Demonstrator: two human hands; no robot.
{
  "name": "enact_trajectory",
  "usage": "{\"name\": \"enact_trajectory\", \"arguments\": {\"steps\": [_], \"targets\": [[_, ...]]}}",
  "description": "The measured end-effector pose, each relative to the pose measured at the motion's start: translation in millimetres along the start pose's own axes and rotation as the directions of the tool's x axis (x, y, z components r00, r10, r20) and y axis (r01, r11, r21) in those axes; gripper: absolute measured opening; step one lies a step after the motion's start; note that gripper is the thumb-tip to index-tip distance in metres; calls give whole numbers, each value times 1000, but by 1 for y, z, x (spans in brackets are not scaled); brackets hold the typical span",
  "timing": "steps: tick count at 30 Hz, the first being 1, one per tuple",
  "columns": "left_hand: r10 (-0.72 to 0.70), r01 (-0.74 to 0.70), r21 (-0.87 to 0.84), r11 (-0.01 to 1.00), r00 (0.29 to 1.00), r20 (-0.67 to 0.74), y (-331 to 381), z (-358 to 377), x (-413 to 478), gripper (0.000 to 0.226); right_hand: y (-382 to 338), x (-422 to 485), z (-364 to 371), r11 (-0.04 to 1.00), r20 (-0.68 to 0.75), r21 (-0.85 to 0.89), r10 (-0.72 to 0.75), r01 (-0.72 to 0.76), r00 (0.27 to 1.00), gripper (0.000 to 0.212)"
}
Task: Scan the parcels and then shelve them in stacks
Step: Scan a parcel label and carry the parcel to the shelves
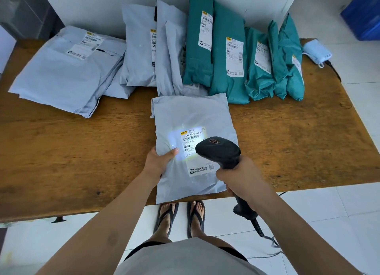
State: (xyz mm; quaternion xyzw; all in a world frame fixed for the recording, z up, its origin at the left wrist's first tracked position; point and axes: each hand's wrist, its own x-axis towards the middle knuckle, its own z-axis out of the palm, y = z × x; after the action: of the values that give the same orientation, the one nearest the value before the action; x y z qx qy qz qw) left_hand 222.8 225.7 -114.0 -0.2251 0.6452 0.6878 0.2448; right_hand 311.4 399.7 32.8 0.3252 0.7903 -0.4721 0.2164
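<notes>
1. Nearest, the right hand [244, 178] is clenched around the handle of a black barcode scanner [221, 151]; its cable [265, 236] trails down toward the floor, and the hand hides most of the grip.
2. Just beyond, the left hand [159, 160] grips the left edge of a grey parcel [189, 114], thumb on top, fingers hidden underneath. The parcel's near end overhangs the desk [82, 151].
3. The scanner's head covers part of the shipping label [194, 140], which glare washes out.
4. Farther back lie a flat grey stack [61, 73], leaning grey parcels [139, 54] and teal parcels [228, 54], overlapping, their labels too small to read.
</notes>
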Motion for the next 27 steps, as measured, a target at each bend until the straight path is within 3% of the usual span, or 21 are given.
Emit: {"name": "enact_trajectory", "arguments": {"steps": [4, 11, 23, 27], "targets": [[29, -29, 8, 1000, 999, 21, 1, 1, -4, 32, 1, -1, -4, 1000, 0, -21, 9, -9, 1000, 7], [2, -2, 16, 1000, 1000, -13, 0, 1, -1, 43, 0, -3, -6, 999, 8, -43, 15, -14, 1000, 5], [12, -12, 25, 1000, 1000, -6, 0, -1, 0, 32, 0, -6, -9, 999, 12, -47, 6, -5, 1000, 8], [3, -3, 26, 1000, 1000, 15, 1, -2, -2, 39, 0, -7, -11, 999, 29, -36, -8, 9, 1000, 8]]}}
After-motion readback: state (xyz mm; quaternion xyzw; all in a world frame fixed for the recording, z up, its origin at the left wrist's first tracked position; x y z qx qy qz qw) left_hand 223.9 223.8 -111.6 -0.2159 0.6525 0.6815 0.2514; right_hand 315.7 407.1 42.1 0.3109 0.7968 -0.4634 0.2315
